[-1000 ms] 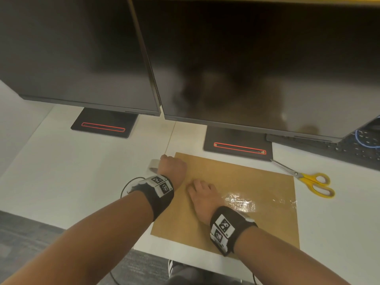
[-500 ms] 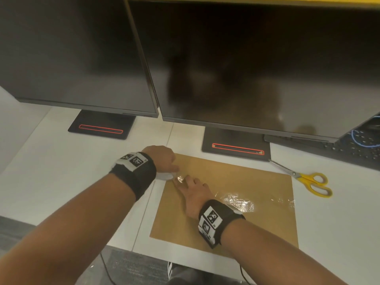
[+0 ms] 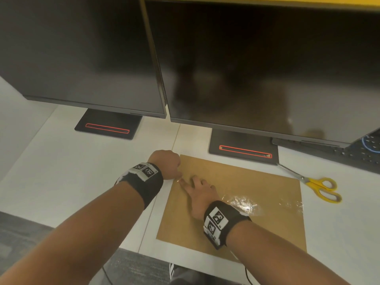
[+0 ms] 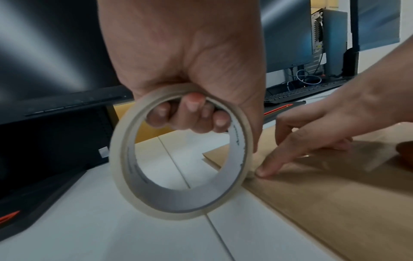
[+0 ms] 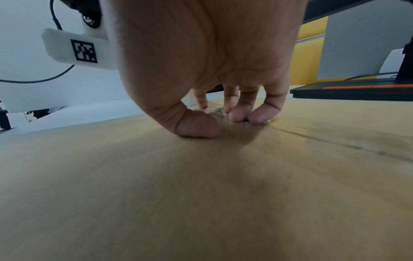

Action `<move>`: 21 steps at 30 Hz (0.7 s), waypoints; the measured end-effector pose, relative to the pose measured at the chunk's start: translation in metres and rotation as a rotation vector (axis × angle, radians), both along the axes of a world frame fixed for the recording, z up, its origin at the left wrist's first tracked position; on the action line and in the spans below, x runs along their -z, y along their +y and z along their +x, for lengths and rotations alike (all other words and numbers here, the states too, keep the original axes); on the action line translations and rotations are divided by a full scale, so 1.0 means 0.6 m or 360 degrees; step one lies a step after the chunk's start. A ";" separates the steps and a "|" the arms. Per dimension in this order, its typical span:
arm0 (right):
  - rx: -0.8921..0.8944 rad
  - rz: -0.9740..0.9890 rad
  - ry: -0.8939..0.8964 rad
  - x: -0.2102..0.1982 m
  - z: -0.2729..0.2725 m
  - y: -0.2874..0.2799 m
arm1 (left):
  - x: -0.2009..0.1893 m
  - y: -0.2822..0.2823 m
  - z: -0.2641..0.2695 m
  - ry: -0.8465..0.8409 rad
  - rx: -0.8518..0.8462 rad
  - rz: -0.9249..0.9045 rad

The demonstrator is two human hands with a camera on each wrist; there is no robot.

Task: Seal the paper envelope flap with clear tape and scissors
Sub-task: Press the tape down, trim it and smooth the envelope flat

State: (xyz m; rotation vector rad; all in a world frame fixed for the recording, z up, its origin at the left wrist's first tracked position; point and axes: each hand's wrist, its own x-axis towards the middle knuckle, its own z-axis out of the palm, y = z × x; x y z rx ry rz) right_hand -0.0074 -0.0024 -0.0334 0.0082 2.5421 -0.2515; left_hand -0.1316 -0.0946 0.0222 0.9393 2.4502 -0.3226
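Two dark monitors stand along the far edge of the white tabletop, each on a black base with a red-outlined slot; no writing on them can be read. A black keyboard lies at the far right, partly under the right screen. The brown paper envelope lies flat near the front edge, ahead of the right monitor's base, with a wrinkled strip of clear tape already stuck across its right half. The yellow-handled scissors rest on the tabletop just off the envelope's far right corner, untouched.

The left hand is curled through the tape roll, gripping it upright at the envelope's left edge; grey print runs round the roll's inner core but is too blurred to read. The right hand presses its fingertips and thumb down on the envelope beside the roll, fingers bent but clasping nothing. Both wrists carry black bands with square black-and-white coded markers.

Half a second ago the left hand sat a little nearer the front; it has since shifted toward the envelope's far left corner, while the right hand has stayed pressed at much the same spot. Envelope and scissors have not moved.
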 end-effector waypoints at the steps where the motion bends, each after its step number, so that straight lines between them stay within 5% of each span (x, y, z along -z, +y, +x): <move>1: 0.0010 -0.0002 -0.0019 -0.001 -0.002 0.001 | 0.000 0.002 0.002 0.0005 -0.0001 -0.0016; 21: 0.0031 -0.0009 -0.0171 -0.014 -0.023 -0.003 | 0.009 -0.007 -0.005 0.0089 -0.0031 -0.0041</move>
